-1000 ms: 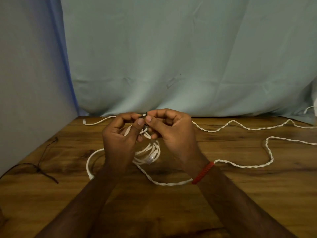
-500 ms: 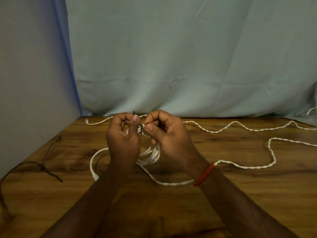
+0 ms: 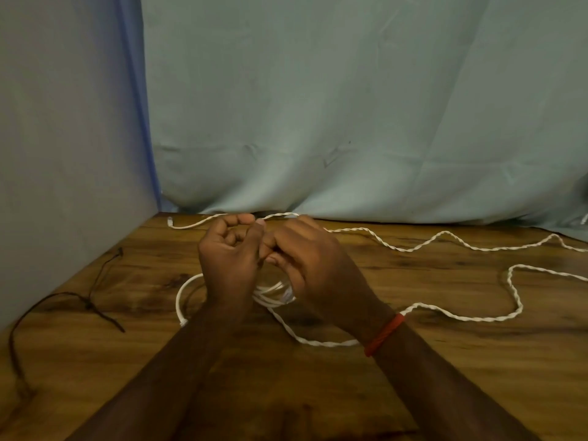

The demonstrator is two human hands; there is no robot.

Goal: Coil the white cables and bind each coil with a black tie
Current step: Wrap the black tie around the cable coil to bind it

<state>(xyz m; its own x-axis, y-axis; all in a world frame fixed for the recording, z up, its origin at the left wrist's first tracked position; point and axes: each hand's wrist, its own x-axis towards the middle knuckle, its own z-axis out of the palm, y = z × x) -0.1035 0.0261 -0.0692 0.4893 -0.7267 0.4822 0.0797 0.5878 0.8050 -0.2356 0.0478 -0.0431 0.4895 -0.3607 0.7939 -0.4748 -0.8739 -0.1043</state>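
Binding step: left hand [image 3: 229,265] and right hand [image 3: 318,268] meet over white coil [image 3: 273,296], fingers [image 3: 237,219] curled, contents hidden; next move likely needs tie pulled snug.

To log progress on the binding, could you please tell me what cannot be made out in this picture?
Head view:
Black tie: hidden behind the left hand and right hand; bound or not, cannot tell.
White coil: upper part behind both hands.
Twisted white cable: cut off at the right edge.
Black cord: end lost in the dim bottom-left corner.
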